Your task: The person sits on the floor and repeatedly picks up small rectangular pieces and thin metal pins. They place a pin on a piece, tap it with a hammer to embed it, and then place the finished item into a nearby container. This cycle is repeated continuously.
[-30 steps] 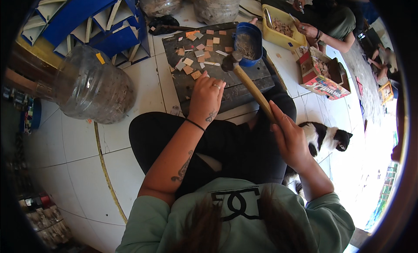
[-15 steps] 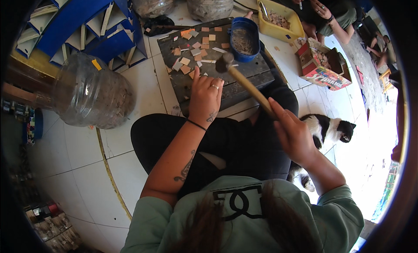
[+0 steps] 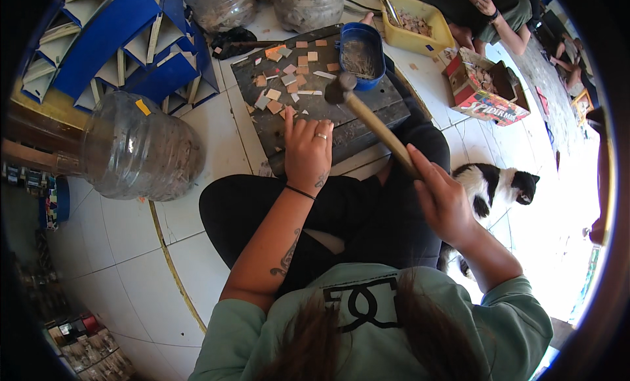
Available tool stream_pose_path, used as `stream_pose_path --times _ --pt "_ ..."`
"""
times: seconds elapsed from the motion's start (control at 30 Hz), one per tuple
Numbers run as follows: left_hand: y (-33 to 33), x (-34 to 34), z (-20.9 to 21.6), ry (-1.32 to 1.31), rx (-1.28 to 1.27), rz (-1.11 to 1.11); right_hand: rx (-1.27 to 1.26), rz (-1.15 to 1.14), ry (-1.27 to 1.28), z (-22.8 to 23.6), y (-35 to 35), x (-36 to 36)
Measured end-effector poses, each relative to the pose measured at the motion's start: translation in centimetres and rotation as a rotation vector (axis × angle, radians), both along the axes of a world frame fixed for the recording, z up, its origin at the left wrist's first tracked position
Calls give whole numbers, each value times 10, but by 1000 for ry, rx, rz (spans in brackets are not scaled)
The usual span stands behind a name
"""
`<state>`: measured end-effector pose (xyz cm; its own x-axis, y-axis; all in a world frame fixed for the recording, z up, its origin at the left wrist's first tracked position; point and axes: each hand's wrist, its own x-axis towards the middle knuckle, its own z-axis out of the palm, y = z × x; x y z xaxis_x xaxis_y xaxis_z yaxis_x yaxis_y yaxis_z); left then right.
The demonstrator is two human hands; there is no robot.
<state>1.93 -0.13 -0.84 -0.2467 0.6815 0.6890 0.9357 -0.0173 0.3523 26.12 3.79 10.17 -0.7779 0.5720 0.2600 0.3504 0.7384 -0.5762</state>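
My right hand [image 3: 446, 200] is closed round the wooden handle of a hammer [image 3: 379, 130]. Its dark metal head hangs over a low dark worktop [image 3: 374, 115] between my legs. My left hand [image 3: 307, 154] rests at the worktop's near edge, knuckles up, its smallest finger pointing forward and the others curled down. Thumb and fingertips are out of sight, so whatever they pinch is hidden. Just beyond lie several small flat square pieces [image 3: 274, 94], tan, orange and grey. A blue tub [image 3: 382, 71] holding thin, nail-like bits stands at the worktop's far right.
A yellow basin [image 3: 417, 43] and a red box [image 3: 489, 108], both with small pieces, stand far right. A black-and-white cat [image 3: 489, 187] sits by my right knee. Left are a clear plastic jug [image 3: 141, 145] and blue racks [image 3: 118, 46]. Another person's hand [image 3: 479, 0] shows at top right.
The whole view has shifted slightly. My left hand has drawn a little nearer to me, its fingers more curled. The hammer stays raised almost where it was.
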Motion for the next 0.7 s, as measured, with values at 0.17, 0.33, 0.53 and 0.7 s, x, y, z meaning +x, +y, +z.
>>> stream_pose_path --times 0.17,0.33,0.53,0.7 --pt "-1 -1 1 40 -48 6 13 13 -167 -2 -3 3" --pt "-2 0 0 13 -45 14 3 11 -91 -5 -3 3" --pt "-3 -1 1 -28 -40 -8 29 -44 -54 -25 18 -6" --pt "-5 -1 12 -82 -42 -55 178 -192 -305 -49 42 -45"
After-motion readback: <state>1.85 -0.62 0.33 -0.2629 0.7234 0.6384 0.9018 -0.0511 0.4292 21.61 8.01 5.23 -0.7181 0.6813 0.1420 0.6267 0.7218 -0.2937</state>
